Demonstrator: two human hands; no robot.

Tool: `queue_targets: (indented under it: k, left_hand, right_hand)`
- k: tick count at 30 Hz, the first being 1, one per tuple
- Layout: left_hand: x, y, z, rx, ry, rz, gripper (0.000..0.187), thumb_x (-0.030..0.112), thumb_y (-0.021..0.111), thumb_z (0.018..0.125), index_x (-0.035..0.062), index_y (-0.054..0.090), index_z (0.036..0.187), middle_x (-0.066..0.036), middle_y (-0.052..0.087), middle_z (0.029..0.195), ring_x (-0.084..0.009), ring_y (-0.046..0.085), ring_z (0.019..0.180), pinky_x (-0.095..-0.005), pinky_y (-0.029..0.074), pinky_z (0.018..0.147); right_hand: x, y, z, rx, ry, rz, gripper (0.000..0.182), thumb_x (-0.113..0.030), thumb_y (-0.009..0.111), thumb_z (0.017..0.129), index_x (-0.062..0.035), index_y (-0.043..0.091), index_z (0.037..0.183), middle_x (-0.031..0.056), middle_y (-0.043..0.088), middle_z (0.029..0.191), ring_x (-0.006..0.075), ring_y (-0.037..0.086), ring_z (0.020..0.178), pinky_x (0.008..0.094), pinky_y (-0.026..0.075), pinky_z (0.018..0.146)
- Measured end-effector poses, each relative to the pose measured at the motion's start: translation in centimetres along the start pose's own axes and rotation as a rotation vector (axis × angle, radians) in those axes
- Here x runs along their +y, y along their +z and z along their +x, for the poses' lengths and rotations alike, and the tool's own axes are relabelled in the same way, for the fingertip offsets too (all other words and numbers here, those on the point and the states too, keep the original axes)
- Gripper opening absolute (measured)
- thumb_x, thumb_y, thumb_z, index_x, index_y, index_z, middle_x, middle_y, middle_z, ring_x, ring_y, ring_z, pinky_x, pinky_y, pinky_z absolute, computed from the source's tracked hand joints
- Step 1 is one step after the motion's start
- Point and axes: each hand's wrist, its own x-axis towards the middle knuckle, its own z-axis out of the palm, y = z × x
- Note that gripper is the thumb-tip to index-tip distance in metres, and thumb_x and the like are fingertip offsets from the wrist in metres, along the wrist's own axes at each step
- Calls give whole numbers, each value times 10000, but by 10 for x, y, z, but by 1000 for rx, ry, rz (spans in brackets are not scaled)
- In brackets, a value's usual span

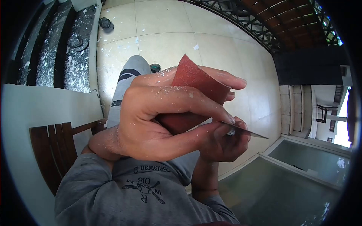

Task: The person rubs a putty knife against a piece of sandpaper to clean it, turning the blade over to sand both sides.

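Head view first, and we read it from the left edge across. Far left we see dark paint-spattered steps [77, 56] running up the frame, and below them a brown slatted wooden panel [56, 150] set against a pale wall. Next comes our grey trouser leg with dark stripes [126, 81], stretched out over the cream tiled floor [169, 34], which is flecked with white spots.

In the middle sits our left hand [151, 120], dusted with white specks. Its fingers are clenched around a folded sheet of reddish-brown sandpaper [192, 81]: the fingers wrap over the front of the sheet and the thumb presses from beneath, so the paper stands up between them with one corner pointing toward the floor beyond. Below the hand we see our grey printed shirt [139, 192].

Just right of that, partly behind the left hand, our right hand [226, 145] is curled shut on a thin dark metal blade [249, 132], whose narrow point sticks out to the right. The lower edge of the sandpaper lies touching or just beside the blade where the two hands meet; we cannot tell which.

Farther right are a dark metal lattice railing [245, 22] and a grey-green glass surface [301, 158].
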Motion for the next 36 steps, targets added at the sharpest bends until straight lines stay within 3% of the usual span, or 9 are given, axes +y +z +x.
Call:
queue_targets:
  k: [3,8,9,12,18,25,31,33,36]
  left_hand:
    - [-2,4,0,3,51,-49,188,-54,808,820,-49,820,1008,-416,694,1279,-437,756,1180,-553,652,992]
    - [0,-1,5,-203,187,73,187,41,792,865,-59,845,1013,-413,701,1267,-451,779,1136,-421,685,912]
    - [8,2,4,-201,117,73,181,52,772,887,-46,853,1015,-402,708,1263,-472,762,1180,-379,685,907]
    - [4,2,3,-197,145,58,171,50,784,873,-29,860,1005,-387,720,1251,-475,762,1180,-391,686,885]
    - [-2,5,2,-169,214,140,184,105,836,854,-7,869,997,-370,737,1229,-409,797,1076,-364,665,807]
    - [-1,8,3,-158,146,111,198,127,888,834,-17,861,967,-367,746,1200,-363,803,969,-407,652,806]
    - [-10,5,6,-212,224,31,303,109,932,789,-47,835,1030,-412,700,1255,-433,799,1022,-437,676,808]
    - [-12,3,7,-223,247,7,320,87,926,793,-58,827,1060,-427,675,1288,-473,788,1061,-498,658,938]
    - [-6,3,6,-249,199,23,291,67,911,805,-62,827,1052,-418,670,1306,-485,778,1096,-522,644,979]
  right_hand:
    - [5,5,7,67,9,51,567,-33,903,905,-51,533,1334,85,635,1072,220,666,754,394,514,663]
    - [0,-8,18,-92,138,-9,511,55,899,868,-91,550,1212,80,663,1033,238,677,830,365,513,720]
    - [4,-6,15,-87,161,-21,511,55,899,868,-91,550,1212,80,663,1033,238,677,830,365,513,720]
    - [15,10,9,166,14,3,464,30,889,891,-105,543,1169,51,680,1035,214,697,849,394,508,797]
    - [19,6,6,173,-6,-19,452,15,885,900,-117,541,1162,41,691,1056,202,719,852,407,500,847]
    - [28,1,7,171,-57,-116,467,14,898,880,-152,557,1153,18,696,1072,189,731,875,410,496,883]
    - [25,4,8,160,-8,-82,462,21,918,845,-146,604,1139,15,705,1009,190,720,862,411,482,868]
    - [24,2,8,134,-13,-73,470,28,920,830,-142,617,1148,17,701,990,191,710,847,410,479,859]
    - [26,5,4,119,-36,-25,478,28,919,805,-127,646,1166,22,684,953,193,688,810,408,471,828]
